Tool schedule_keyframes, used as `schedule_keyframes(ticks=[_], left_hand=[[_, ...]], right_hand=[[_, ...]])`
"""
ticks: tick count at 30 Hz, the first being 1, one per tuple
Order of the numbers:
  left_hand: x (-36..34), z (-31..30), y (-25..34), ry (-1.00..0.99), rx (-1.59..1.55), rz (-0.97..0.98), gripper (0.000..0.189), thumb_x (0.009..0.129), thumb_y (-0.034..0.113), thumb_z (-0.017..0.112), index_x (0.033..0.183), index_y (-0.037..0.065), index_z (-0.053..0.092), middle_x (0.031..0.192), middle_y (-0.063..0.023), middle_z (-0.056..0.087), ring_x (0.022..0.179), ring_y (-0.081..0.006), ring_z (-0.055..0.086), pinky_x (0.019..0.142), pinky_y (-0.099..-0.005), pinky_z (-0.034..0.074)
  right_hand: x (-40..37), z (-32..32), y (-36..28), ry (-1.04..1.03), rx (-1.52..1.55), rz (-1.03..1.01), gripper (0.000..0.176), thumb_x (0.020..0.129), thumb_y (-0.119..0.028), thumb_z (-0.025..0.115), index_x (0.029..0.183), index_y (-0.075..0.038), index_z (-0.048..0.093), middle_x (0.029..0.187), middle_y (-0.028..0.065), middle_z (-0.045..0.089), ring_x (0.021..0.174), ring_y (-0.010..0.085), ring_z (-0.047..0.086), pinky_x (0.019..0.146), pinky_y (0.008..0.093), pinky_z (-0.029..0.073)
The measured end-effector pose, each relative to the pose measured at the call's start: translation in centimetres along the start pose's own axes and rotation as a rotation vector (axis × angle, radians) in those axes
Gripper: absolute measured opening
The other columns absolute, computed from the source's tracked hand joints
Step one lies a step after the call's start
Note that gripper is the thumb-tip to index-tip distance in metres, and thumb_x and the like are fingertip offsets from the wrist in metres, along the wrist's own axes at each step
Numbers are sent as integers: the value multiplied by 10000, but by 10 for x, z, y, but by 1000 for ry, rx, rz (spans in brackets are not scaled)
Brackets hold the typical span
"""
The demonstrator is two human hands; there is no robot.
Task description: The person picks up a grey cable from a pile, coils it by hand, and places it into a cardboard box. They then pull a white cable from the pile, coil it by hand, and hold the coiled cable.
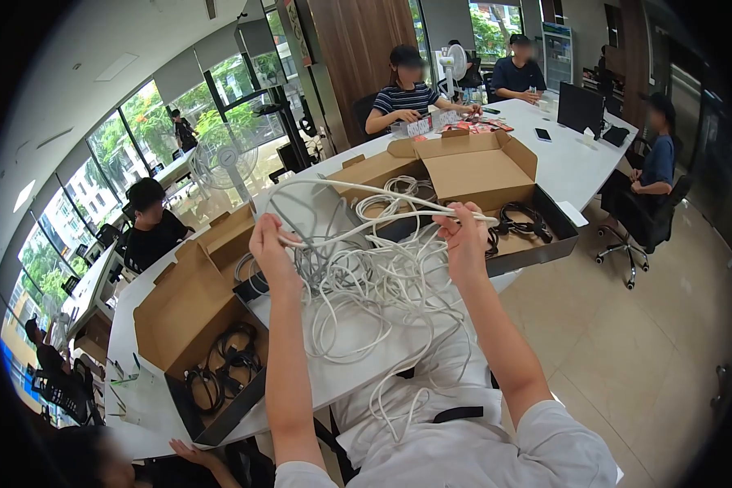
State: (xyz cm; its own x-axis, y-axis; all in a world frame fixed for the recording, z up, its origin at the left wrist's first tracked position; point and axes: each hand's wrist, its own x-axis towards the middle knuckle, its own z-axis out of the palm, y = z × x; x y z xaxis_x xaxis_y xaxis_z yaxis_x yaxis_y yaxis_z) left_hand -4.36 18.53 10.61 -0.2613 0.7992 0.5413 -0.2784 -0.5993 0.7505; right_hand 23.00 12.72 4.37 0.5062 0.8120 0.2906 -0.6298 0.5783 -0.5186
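Both hands hold a looped white cable (358, 231) stretched between them above the table. My left hand (272, 249) is closed on the loop's left end, and my right hand (464, 234) grips strands at its right end. Beneath them a tangled heap of white and grey cables (382, 281) spreads over the white table, with strands hanging onto my lap. An open box (537, 244) with black cables (522, 221) lies beyond my right hand. Coiled white cable (394, 199) sits in another box behind the loop.
At the left, an open cardboard box (175, 317) holds black cables (224, 366). Several people sit around the table (565, 167); one person's hand (195, 454) is at the bottom left. A monitor (580, 107), a phone (543, 134) and red packets (480, 126) are farther back.
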Motion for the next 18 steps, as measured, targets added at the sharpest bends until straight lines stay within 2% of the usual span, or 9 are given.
schedule_keyframes(ticks=[1,4,5,8,9,11,13,17,18], left_hand=[[3,3,2,89,-42,-4,276,975,237,466,780,49,521,516,21,390,447,-68,376,442,-231,278],[7,-8,11,39,-202,-138,270,976,231,463,772,62,515,509,35,377,436,-57,319,441,-238,229],[5,-6,11,21,-263,-134,275,978,239,462,762,74,500,499,53,344,432,-53,270,438,-239,208],[-1,2,18,73,-172,86,277,980,251,462,757,89,489,499,59,308,430,-54,245,436,-236,198],[-1,3,22,82,-185,104,276,981,256,462,758,96,489,502,61,304,432,-53,241,436,-236,197],[0,6,30,100,-211,134,276,982,267,462,758,108,487,510,65,296,435,-51,231,435,-235,195],[6,2,38,123,-358,54,268,983,273,461,769,115,496,510,69,294,437,-53,231,438,-234,203],[16,-6,35,95,-591,-100,281,997,301,405,810,121,513,481,46,281,433,-85,229,450,-244,215],[16,-7,31,77,-633,-128,285,1000,305,392,818,121,514,475,39,277,433,-91,227,453,-248,217]], right_hand=[[1,-1,-2,-41,-14,33,159,868,-186,630,923,-79,525,936,49,624,770,164,659,579,249,483],[6,-4,-16,-67,75,412,177,863,-189,630,950,-74,527,928,48,626,755,156,657,579,237,474],[5,-2,-18,-16,74,481,217,867,-217,630,988,-63,536,929,51,634,655,112,619,549,212,457],[0,-15,-25,-35,263,564,255,884,-267,613,1002,-49,554,928,54,639,569,66,548,523,198,447],[-1,-16,-26,-45,269,570,312,922,-319,558,1038,-30,560,963,68,649,510,42,477,499,175,448],[-6,-17,-32,-91,209,606,334,949,-324,507,1071,-17,554,979,81,655,509,42,492,490,173,458],[-11,-17,-41,-179,172,687,343,988,-299,424,1115,-5,545,1004,113,666,535,54,557,480,171,479],[-14,-30,-50,-391,-41,672,297,991,-273,416,1100,-30,548,1027,134,666,632,103,642,486,198,489],[-15,-28,-52,-395,-131,608,293,992,-274,415,1099,-34,545,1024,131,668,640,106,641,499,201,487]])
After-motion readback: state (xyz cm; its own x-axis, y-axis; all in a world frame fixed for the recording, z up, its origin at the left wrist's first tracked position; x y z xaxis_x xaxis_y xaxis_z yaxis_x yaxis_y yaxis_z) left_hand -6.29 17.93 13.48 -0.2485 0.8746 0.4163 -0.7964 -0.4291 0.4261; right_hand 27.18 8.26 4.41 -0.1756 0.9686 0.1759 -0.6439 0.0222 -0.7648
